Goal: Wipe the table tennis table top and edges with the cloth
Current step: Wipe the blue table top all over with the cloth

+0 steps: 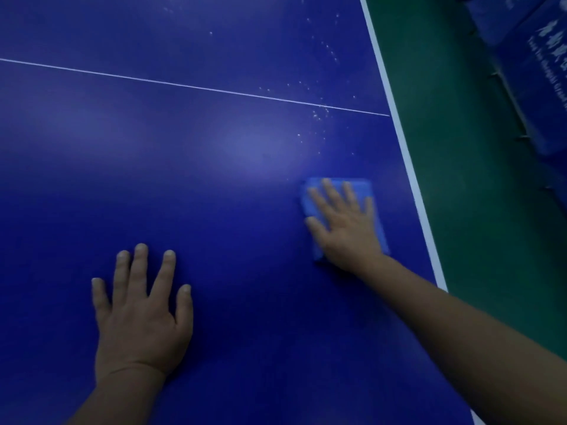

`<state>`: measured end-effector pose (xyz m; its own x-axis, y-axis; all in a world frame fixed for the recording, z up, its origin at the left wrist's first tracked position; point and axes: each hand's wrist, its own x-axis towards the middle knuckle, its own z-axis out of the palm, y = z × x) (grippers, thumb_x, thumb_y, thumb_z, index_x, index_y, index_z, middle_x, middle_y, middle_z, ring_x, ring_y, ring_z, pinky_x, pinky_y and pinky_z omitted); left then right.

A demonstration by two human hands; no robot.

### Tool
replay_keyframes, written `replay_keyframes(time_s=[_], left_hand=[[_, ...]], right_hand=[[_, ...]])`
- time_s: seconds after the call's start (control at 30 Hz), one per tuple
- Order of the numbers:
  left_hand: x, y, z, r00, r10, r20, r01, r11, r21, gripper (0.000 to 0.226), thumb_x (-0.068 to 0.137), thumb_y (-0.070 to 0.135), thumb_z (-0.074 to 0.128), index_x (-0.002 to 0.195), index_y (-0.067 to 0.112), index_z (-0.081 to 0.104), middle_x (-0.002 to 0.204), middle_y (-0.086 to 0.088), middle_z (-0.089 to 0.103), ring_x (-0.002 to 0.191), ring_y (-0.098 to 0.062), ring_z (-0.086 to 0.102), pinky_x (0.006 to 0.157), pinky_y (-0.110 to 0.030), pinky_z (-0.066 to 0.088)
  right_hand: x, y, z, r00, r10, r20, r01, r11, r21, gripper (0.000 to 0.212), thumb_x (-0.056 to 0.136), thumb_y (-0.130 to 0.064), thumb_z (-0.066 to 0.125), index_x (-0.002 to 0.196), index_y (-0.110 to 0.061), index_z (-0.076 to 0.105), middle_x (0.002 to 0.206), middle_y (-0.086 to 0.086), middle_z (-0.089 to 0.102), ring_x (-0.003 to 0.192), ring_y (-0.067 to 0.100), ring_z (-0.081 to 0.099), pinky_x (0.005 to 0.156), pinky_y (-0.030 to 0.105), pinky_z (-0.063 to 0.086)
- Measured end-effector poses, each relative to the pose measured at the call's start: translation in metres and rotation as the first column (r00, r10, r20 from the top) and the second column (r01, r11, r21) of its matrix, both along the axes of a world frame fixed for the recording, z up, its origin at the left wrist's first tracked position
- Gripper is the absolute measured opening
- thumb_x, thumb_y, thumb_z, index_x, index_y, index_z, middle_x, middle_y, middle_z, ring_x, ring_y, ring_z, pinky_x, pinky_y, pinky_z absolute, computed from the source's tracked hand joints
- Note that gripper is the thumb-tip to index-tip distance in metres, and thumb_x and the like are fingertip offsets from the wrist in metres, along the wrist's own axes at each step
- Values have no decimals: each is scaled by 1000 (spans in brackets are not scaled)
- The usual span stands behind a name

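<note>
Right now your right hand presses flat, fingers straight, on the folded blue cloth at four o'clock on the counter, near the white edge line; your left hand rests flat and spread at seven o'clock, holding nothing. Nothing is gripped, so a fast stroke could slide your palm off the cloth. White specks lie at one o'clock; a short pass may miss them, or push them over the edge onto the green floor.

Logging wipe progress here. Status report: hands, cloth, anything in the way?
Right hand flat on the blue cloth, near the table's white edge line. Left hand flat on bare table top. White specks ahead of cloth; nothing blocking.
</note>
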<state>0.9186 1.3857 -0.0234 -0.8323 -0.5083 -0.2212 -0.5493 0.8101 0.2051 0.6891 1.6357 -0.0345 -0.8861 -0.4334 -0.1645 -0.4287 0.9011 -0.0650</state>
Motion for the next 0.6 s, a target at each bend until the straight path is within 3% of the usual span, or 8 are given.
replay_keyframes(time_s=[0.07,0.13,0.2,0.27,0.37,0.5,0.6], left_hand=[[1,0,-3,1000,-3,11,3,1000,-13,71,94,60,14,158,29,21,169,-5,10,156,-21,-7,121,-42,-18],[2,-1,-7,1000,-13,9,14,1000,-25,67,97,56,23,156,25,29,166,-9,19,155,-25,2,122,-43,-14],[3,-3,-10,999,-37,-9,37,998,-50,65,97,53,30,154,23,35,164,-11,25,155,-26,7,123,-44,-11],[4,-4,-11,998,-43,-46,40,997,-62,64,96,52,33,153,23,39,163,-11,27,154,-27,10,123,-45,-9],[3,-4,-13,995,-50,-85,42,995,-93,65,93,49,36,151,21,43,161,-14,32,151,-32,20,121,-51,-1],[3,-3,-17,991,-50,-120,35,992,-121,65,93,50,35,150,20,44,161,-14,33,151,-32,22,121,-52,2],[5,-4,-18,992,-49,-119,36,993,-110,65,94,51,33,151,21,43,162,-13,30,152,-32,18,122,-51,-2]], right_hand=[[-13,33,2,953,-302,14,302,953,15,72,90,-66,16,159,-43,11,169,-14,3,156,23,0,121,63,2],[-3,34,6,912,-407,54,406,914,30,75,89,-66,12,160,-41,6,169,-12,-1,156,24,-4,121,63,-1],[26,-8,6,965,-256,55,256,967,12,76,88,-67,11,159,-40,6,169,-11,0,156,26,-4,121,62,-4],[56,-74,3,999,47,13,-46,997,-62,71,92,-63,21,158,-38,19,168,-8,11,156,29,4,120,65,-1],[67,-174,-1,933,360,20,-355,927,-121,61,101,-57,26,159,-38,19,169,-8,7,156,29,-3,119,65,-8],[4,-210,0,938,347,12,-345,935,-80,59,104,-57,28,159,-42,13,169,-12,3,156,26,-4,120,64,-8],[-70,-130,-6,998,37,-47,-38,999,-23,61,101,-58,27,159,-41,17,169,-11,9,156,28,6,119,65,3]])
